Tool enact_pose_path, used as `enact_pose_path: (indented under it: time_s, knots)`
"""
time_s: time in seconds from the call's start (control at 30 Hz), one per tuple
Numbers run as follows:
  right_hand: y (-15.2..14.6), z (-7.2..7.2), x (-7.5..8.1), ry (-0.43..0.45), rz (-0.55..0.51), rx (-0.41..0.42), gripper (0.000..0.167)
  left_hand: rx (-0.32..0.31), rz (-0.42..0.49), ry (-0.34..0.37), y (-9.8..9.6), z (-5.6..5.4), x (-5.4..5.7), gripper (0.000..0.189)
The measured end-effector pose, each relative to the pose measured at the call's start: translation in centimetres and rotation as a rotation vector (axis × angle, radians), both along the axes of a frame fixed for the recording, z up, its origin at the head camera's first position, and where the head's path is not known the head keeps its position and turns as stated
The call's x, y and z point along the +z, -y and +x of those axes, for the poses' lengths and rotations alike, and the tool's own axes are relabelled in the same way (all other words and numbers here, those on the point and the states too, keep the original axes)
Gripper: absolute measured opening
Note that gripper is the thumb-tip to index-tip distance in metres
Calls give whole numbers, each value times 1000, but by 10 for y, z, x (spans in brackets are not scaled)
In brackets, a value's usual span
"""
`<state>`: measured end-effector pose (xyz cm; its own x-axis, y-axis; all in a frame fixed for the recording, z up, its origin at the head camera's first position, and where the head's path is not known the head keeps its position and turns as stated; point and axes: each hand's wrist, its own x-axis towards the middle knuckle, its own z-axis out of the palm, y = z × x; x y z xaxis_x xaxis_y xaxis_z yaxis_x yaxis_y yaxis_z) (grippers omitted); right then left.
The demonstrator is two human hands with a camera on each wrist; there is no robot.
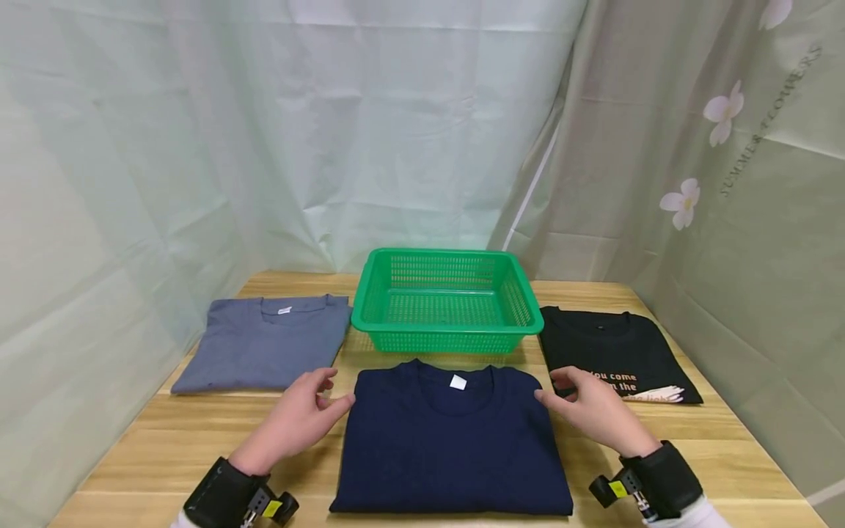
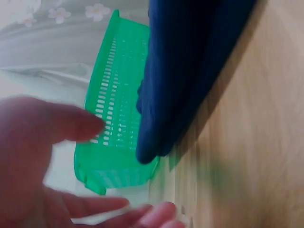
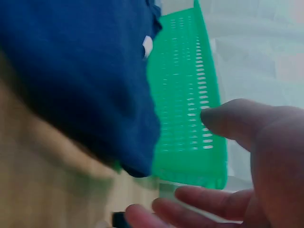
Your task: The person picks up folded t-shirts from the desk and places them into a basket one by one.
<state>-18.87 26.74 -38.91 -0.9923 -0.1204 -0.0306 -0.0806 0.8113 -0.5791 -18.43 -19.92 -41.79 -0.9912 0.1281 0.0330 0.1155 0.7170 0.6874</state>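
Observation:
A navy T-shirt (image 1: 449, 447), folded into a flat rectangle with a white neck label, lies at the front middle of the wooden table. At its left upper edge is my left hand (image 1: 300, 414), thumb and fingers apart with nothing between them. My right hand (image 1: 594, 411) mirrors it at the right upper edge, its thumb tip near the shirt's shoulder. Both wrist views show the gap between thumb and fingers, with the shirt's folded edge (image 2: 166, 95) just beyond. Behind the shirt stands a green plastic basket (image 1: 445, 339) with nothing in it.
A folded grey-blue T-shirt (image 1: 264, 348) lies at the left of the table (image 1: 158, 455). To the right is a folded black T-shirt (image 1: 607, 345) with printed lettering, partly behind my right hand. Pale curtains (image 1: 396, 132) hang along the back and both sides.

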Motion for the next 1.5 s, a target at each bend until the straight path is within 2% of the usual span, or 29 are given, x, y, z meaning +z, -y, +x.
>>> enact_pose_path:
  time_s: [0.13,0.2,0.3,0.43,0.5,0.57,0.77,0.83,0.97,1.13,1.27,1.4,1.5]
  knots:
    - [-3,3,-8,84,3,-31,74,37,-36,50,-2,0,0,67]
    - [-4,4,-10,143,-40,-61,74,45,-11,87,-4,1,1,65]
    - [-3,6,-13,242,-143,-123,72,49,111,187,-8,4,1,61]
    - [0,9,-15,336,-257,-174,58,56,301,332,-15,9,1,50]
    - [2,10,-16,350,-287,-175,52,57,356,387,-17,11,1,47]
    - [4,10,-18,364,-306,-169,52,54,374,418,-18,11,1,47]
    - [11,9,-21,382,-341,-178,54,70,345,419,-25,11,2,39]
    - [14,10,-24,375,-343,-179,51,56,332,408,-27,11,1,34]
    - [21,9,-31,371,-346,-185,46,69,306,371,-33,12,-1,24]
    - [26,8,-36,388,-396,-189,45,69,282,350,-38,11,-2,21]
    - [27,8,-35,377,-440,-125,45,9,330,367,-36,9,-1,22]
    - [28,9,-32,372,-498,-52,55,-110,382,409,-31,7,1,24]
    - [28,11,-30,391,-561,-31,66,-197,441,437,-27,7,1,38]
